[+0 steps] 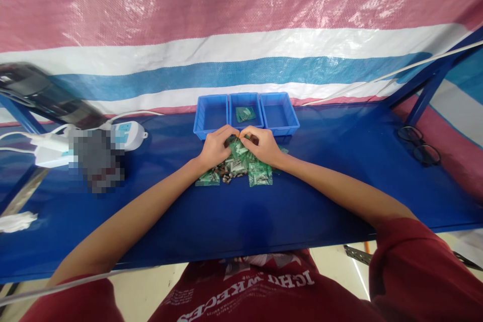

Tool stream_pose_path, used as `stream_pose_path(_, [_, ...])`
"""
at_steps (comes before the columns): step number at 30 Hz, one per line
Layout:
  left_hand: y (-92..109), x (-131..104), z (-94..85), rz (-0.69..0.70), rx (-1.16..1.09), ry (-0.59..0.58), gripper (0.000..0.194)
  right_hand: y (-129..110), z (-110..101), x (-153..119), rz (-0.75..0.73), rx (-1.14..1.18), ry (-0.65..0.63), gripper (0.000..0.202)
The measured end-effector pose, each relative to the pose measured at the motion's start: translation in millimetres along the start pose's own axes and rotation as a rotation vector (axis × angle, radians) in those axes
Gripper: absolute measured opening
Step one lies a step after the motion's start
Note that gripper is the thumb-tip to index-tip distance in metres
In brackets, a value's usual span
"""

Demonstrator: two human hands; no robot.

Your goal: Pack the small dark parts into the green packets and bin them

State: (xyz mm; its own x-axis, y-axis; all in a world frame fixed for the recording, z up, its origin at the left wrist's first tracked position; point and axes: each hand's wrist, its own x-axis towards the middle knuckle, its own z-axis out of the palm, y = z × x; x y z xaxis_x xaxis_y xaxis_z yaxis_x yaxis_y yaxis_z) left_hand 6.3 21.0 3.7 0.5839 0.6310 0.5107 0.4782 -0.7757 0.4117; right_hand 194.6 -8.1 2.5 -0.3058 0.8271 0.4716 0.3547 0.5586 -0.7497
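Observation:
My left hand (218, 147) and my right hand (263, 146) meet over a pile, fingertips pinched together at the top edge of a small green-tinted plastic bag (238, 149). The bag has small pale pieces in it. Under and around my hands lie more such bags, one flat bag (260, 175) at the front right and another bag (208, 178) at the left. Loose small metallic and brown pieces (228, 171) are heaped between them. Behind my hands, one green bag (245, 113) rests in the middle blue bin (246, 97).
A left blue bin (212, 105) and a right blue bin (279, 110) flank the middle one on the blue table (181, 226). White power strips (130, 136) with cables are at the left. Black-rimmed glasses (426, 154) lie at the right, near a blue metal frame (426, 90).

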Motion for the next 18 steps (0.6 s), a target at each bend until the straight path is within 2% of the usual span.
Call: stream_pose_path(18, [-1.1, 0.2, 0.4, 0.02, -0.003, 0.008, 0.045, -0.4, 0.2, 0.8, 0.011, 0.002, 0.013, 0.012])
